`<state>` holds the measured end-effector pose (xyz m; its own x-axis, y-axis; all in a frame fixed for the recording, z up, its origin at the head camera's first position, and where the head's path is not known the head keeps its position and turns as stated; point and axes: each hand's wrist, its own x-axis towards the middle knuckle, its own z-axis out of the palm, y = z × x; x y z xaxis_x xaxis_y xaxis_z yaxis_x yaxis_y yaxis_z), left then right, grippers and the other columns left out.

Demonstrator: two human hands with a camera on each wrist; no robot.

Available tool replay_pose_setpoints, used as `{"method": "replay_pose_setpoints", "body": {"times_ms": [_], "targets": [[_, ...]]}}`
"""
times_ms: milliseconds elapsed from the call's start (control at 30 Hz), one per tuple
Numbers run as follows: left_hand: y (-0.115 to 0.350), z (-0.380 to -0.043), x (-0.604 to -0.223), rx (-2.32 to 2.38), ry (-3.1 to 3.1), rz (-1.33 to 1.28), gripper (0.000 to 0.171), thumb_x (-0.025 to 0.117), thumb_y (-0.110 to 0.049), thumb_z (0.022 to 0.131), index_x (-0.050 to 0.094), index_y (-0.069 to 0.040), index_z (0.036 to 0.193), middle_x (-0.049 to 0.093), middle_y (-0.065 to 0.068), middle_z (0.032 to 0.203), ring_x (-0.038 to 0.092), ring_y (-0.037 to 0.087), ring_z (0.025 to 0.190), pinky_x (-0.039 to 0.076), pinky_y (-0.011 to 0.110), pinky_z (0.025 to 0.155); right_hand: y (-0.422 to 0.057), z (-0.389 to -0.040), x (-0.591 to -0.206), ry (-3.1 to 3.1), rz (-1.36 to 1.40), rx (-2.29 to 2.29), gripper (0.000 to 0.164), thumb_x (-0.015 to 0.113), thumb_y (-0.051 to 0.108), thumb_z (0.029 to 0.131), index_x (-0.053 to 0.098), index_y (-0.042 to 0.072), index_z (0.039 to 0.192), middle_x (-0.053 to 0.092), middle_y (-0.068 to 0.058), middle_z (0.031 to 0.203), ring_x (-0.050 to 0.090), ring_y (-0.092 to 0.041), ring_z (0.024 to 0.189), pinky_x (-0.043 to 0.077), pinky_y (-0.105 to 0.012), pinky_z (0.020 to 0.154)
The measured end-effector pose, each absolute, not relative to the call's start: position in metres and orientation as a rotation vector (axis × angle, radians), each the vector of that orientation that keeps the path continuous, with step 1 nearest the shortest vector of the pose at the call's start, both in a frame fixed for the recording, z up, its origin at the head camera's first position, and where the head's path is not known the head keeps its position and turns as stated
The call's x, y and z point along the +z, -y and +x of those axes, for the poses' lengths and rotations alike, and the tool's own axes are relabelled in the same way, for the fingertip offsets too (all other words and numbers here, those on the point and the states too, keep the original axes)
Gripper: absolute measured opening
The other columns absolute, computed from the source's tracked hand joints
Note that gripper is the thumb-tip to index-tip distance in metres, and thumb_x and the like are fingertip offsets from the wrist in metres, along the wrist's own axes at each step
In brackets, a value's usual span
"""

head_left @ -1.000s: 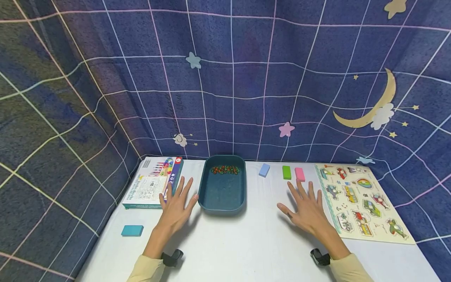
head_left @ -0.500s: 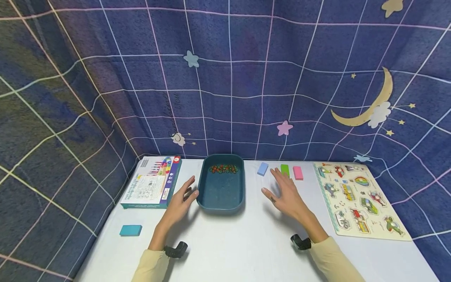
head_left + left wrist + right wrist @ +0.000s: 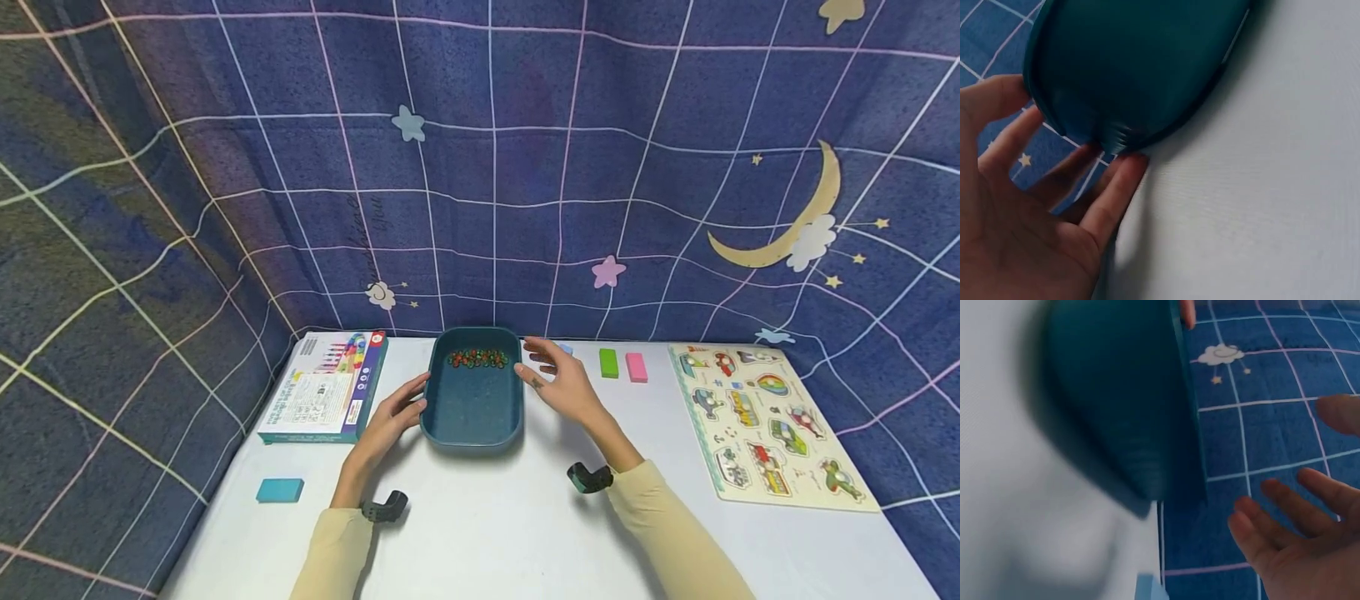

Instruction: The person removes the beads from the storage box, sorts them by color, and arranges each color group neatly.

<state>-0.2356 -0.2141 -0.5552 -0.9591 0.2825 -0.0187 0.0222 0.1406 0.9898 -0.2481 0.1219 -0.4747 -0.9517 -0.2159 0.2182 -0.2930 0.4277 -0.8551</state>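
A dark teal plastic bin (image 3: 472, 412) stands on the white table between my hands. Small red and green beads (image 3: 477, 358) lie in a cluster at its far end. My left hand (image 3: 386, 427) is at the bin's left side. In the left wrist view its fingertips touch the bin's outer wall (image 3: 1141, 75). My right hand (image 3: 566, 387) is close to the bin's right rim, fingers spread and slightly bent. The right wrist view shows a gap between those fingers and the bin. Behind the right hand, a light blue block (image 3: 567, 348) is mostly hidden.
A green block (image 3: 608, 363) and a pink block (image 3: 637, 367) lie right of the bin. Farther right is a picture puzzle board (image 3: 772, 425). On the left are a printed box (image 3: 322, 387) and a teal block (image 3: 280, 490). A curtain (image 3: 525, 208) hangs behind the table.
Both hands have moved in toward the bin: the right hand travelled left past the green block, and the left moved slightly right to the bin's wall. The bin stays in place.
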Motion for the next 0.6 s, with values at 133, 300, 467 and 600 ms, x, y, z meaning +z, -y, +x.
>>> {"method": "replay_pose_setpoints", "body": {"times_ms": [133,300,467,600], "targets": [[0.214,-0.236,-0.562,1.968,-2.173,0.298,0.055,0.056,-0.023,0.11,0.043,-0.015,0.163,0.038,0.022,0.169,0.042,0.043,0.154,0.054,0.02,0.102,-0.105,-0.262,-0.47,2.503,0.408,1.832,0.05,0.07,0.022,0.104,0.057,0.003,0.147,0.066,-0.026,0.143,0.066,-0.041,0.132,0.056,-0.051,0.11],[0.213,-0.235,-0.563,1.985,-2.186,0.335,0.055,0.056,-0.022,0.11,0.043,-0.015,0.163,0.039,0.019,0.17,0.04,0.041,0.156,0.053,0.017,0.102,-0.083,-0.278,-0.465,2.492,0.329,2.0,0.045,0.067,0.024,0.105,0.059,0.006,0.145,0.068,-0.021,0.139,0.067,-0.041,0.128,0.057,-0.053,0.105],[0.213,-0.235,-0.565,1.978,-2.211,0.379,0.057,0.058,-0.021,0.109,0.043,-0.015,0.163,0.04,0.017,0.17,0.04,0.041,0.155,0.051,0.016,0.104,-0.058,-0.296,-0.467,2.505,0.257,2.084,0.045,0.068,0.023,0.104,0.06,0.003,0.144,0.072,-0.022,0.133,0.069,-0.044,0.124,0.058,-0.057,0.103],[0.214,-0.235,-0.566,1.962,-2.236,0.374,0.057,0.058,-0.022,0.108,0.043,-0.016,0.163,0.04,0.016,0.17,0.04,0.04,0.156,0.05,0.016,0.105,-0.041,-0.31,-0.474,2.542,0.205,2.096,0.042,0.068,0.018,0.104,0.062,-0.002,0.139,0.073,-0.024,0.129,0.07,-0.046,0.12,0.06,-0.056,0.101]]}}
